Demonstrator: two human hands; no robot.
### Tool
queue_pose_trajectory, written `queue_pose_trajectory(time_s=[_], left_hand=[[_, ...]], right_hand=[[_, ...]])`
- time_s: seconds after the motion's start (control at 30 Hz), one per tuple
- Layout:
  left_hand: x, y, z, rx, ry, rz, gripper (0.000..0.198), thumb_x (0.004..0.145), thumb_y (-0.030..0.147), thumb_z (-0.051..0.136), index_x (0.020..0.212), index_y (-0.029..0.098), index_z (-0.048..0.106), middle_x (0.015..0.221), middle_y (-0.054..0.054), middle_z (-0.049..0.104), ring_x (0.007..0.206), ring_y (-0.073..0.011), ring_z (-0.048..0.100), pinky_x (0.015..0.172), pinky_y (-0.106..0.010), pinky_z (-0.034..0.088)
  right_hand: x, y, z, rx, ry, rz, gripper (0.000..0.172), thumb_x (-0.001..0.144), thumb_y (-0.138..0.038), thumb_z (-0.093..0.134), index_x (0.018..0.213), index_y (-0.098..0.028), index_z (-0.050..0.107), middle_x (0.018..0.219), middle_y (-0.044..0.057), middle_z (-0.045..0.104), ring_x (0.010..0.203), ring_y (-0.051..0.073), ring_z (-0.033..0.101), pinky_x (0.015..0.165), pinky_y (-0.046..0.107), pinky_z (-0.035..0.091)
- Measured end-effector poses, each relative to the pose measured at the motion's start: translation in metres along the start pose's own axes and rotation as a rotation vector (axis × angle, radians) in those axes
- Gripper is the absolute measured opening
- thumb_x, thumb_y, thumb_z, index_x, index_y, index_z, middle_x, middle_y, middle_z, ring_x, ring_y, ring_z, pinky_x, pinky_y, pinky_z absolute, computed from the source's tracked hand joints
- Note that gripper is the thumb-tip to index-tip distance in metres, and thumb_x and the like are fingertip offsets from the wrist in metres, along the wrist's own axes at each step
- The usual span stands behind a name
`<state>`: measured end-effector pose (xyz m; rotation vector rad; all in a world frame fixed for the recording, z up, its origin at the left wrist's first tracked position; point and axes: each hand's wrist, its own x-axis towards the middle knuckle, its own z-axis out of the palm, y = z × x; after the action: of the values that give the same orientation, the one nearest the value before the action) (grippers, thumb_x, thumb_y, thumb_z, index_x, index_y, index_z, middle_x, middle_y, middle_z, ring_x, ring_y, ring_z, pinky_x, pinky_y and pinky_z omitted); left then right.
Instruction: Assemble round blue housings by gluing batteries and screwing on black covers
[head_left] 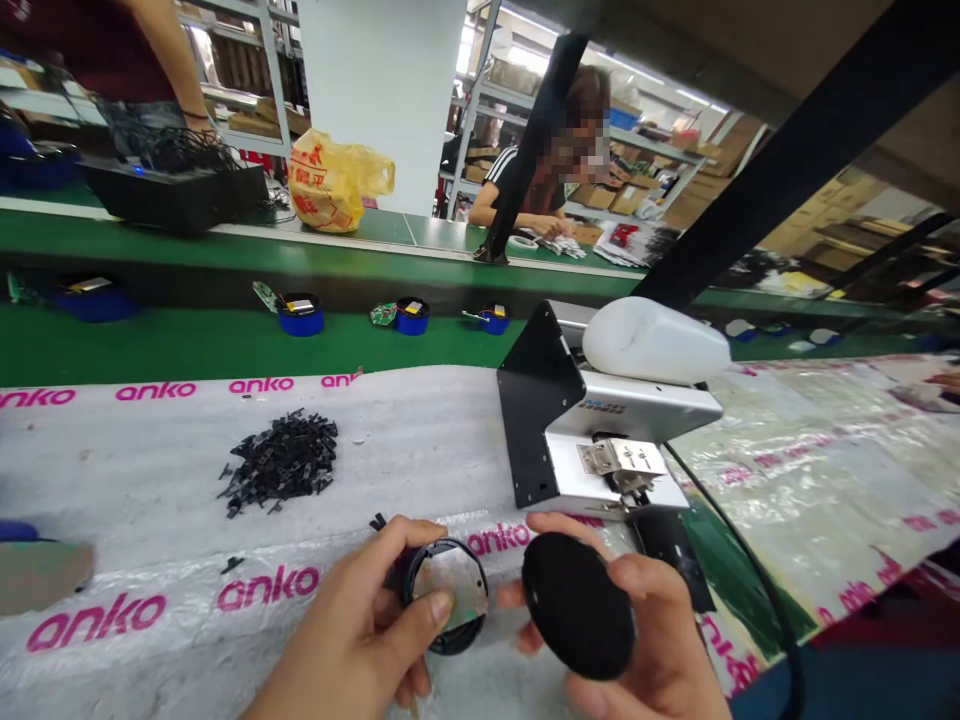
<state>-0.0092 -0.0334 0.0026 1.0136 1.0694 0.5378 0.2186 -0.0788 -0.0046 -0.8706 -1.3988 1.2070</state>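
Observation:
My left hand grips a round dark housing low in the middle of the head view. The thumb presses on a pale, shiny disc inside its rim. Just to the right, my right hand holds a black round cover by its edge, tilted, with its dark face towards me. A small gap separates the cover from the housing. Behind my left hand lies a heap of small black plastic pieces. A few loose ones rest nearer to me.
A silver and black tabletop machine with a white bottle on top stands behind my right hand. Several blue round units with circuit boards line the green belt. A co-worker sits across. A black post rises there.

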Motion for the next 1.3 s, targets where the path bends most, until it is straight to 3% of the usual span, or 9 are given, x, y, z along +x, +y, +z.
queue_pose_trajectory(time_s=[0.1, 0.27, 0.33, 0.43, 0.53, 0.67, 0.8, 0.97, 1.3], left_hand=[[0.001, -0.001, 0.000, 0.006, -0.030, 0.017, 0.060, 0.082, 0.059, 0.067, 0.124, 0.019, 0.054, 0.053, 0.005, 0.057, 0.049, -0.0154, 0.057, 0.051, -0.024, 0.046], [0.001, -0.001, 0.001, -0.013, -0.021, 0.033, 0.053, 0.082, 0.051, 0.068, 0.121, 0.018, 0.056, 0.062, 0.004, 0.058, 0.050, -0.0134, 0.057, 0.050, -0.023, 0.047], [0.001, -0.001, 0.001, -0.016, -0.023, 0.033, 0.051, 0.083, 0.050, 0.068, 0.122, 0.018, 0.055, 0.061, 0.005, 0.058, 0.050, -0.0143, 0.058, 0.051, -0.024, 0.048], [0.000, -0.002, 0.001, -0.006, -0.016, 0.027, 0.049, 0.084, 0.049, 0.067, 0.122, 0.019, 0.055, 0.060, 0.004, 0.059, 0.050, -0.0154, 0.060, 0.051, -0.026, 0.049], [0.000, -0.001, 0.001, -0.012, -0.006, 0.031, 0.046, 0.084, 0.049, 0.066, 0.119, 0.020, 0.055, 0.060, 0.004, 0.059, 0.050, -0.0157, 0.061, 0.051, -0.025, 0.050], [-0.001, 0.001, 0.002, -0.024, -0.007, 0.032, 0.043, 0.084, 0.048, 0.067, 0.115, 0.020, 0.054, 0.059, 0.006, 0.058, 0.049, -0.0146, 0.060, 0.050, -0.024, 0.049], [-0.001, 0.002, 0.003, -0.002, -0.009, 0.038, 0.042, 0.085, 0.047, 0.064, 0.116, 0.020, 0.054, 0.059, 0.006, 0.058, 0.051, -0.0150, 0.060, 0.051, -0.025, 0.049], [-0.002, 0.003, 0.004, 0.003, 0.010, 0.022, 0.042, 0.084, 0.045, 0.063, 0.116, 0.021, 0.055, 0.057, 0.007, 0.056, 0.050, -0.0154, 0.060, 0.052, -0.026, 0.048], [-0.004, 0.006, 0.006, -0.031, 0.045, -0.010, 0.038, 0.082, 0.038, 0.067, 0.114, 0.022, 0.057, 0.053, 0.008, 0.056, 0.047, -0.0141, 0.058, 0.051, -0.024, 0.047]], right_hand=[[0.001, 0.002, 0.000, 0.065, -0.038, 0.049, 0.038, 0.090, -0.021, 0.068, 0.115, -0.044, 0.050, 0.144, 0.002, 0.047, 0.099, 0.022, 0.073, 0.072, 0.030, 0.063], [0.005, 0.001, 0.003, 0.039, -0.050, -0.002, 0.009, 0.089, -0.044, 0.069, 0.095, -0.041, 0.063, 0.134, -0.003, 0.053, 0.106, 0.023, 0.071, 0.085, 0.035, 0.061], [0.005, 0.000, 0.005, -0.071, 0.046, -0.049, 0.033, 0.091, -0.047, 0.066, 0.123, -0.050, 0.058, 0.132, 0.000, 0.056, 0.101, 0.020, 0.073, 0.083, 0.031, 0.062], [0.005, 0.000, 0.006, -0.368, 0.101, -0.092, 0.061, 0.090, -0.053, 0.065, 0.145, -0.033, 0.046, 0.137, 0.014, 0.055, 0.113, 0.029, 0.069, 0.091, 0.035, 0.060], [0.007, 0.002, 0.006, -0.500, 0.010, -0.214, 0.044, 0.092, -0.030, 0.069, 0.132, -0.035, 0.051, 0.148, 0.013, 0.046, 0.126, 0.033, 0.060, 0.095, 0.043, 0.058], [0.009, 0.005, 0.006, -0.561, -0.058, -0.316, 0.050, 0.089, -0.003, 0.065, 0.126, -0.034, 0.050, 0.148, 0.009, 0.044, 0.129, 0.025, 0.056, 0.100, 0.037, 0.055], [0.008, 0.005, 0.008, -0.598, -0.108, -0.334, 0.040, 0.092, -0.010, 0.065, 0.124, -0.030, 0.055, 0.151, 0.006, 0.040, 0.134, 0.022, 0.051, 0.109, 0.033, 0.047], [0.003, 0.010, 0.008, -0.596, -0.047, -0.302, 0.065, 0.088, -0.018, 0.074, 0.146, -0.025, 0.045, 0.145, 0.006, 0.049, 0.132, 0.017, 0.051, 0.112, 0.023, 0.044], [0.001, 0.011, 0.010, -0.691, -0.004, -0.293, 0.066, 0.087, -0.031, 0.077, 0.146, -0.026, 0.048, 0.142, 0.004, 0.057, 0.130, 0.018, 0.056, 0.110, 0.024, 0.047]])
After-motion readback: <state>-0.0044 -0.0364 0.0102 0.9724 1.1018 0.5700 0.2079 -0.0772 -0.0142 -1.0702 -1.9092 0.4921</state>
